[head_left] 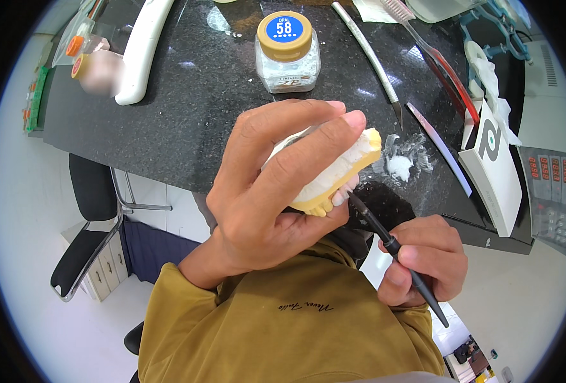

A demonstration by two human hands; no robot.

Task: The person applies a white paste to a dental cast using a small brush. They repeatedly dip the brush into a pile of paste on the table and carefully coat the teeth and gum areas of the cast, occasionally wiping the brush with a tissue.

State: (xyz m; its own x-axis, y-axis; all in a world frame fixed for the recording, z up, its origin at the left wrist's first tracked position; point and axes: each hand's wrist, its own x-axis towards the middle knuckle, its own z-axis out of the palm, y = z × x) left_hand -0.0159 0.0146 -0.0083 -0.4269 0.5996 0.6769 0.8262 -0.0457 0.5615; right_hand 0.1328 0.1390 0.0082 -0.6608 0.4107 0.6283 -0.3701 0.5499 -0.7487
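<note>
My left hand [248, 185] is wrapped round a white and yellow plaster dental model [337, 171], with the row of teeth facing down and to the right. Its fingers cover much of the model's upper side. Between the fingers and thumb of my right hand [427, 262] is a slim black brush [374, 221], held like a pen. The brush's dark tip reaches the pale teeth at the model's right edge; whether it touches them I cannot tell. A small mound of white paste or powder [399, 167] lies smeared on the worktop, just right of the model.
Beyond my left hand, a glass jar [287, 67] with a gold lid stands on the black speckled worktop [193, 115]. A pale-handled brush [369, 54], a red toothbrush [446, 76], a purple strip [441, 150] and a white box [495, 182] lie to the right. A white handle-like object [144, 54] lies left.
</note>
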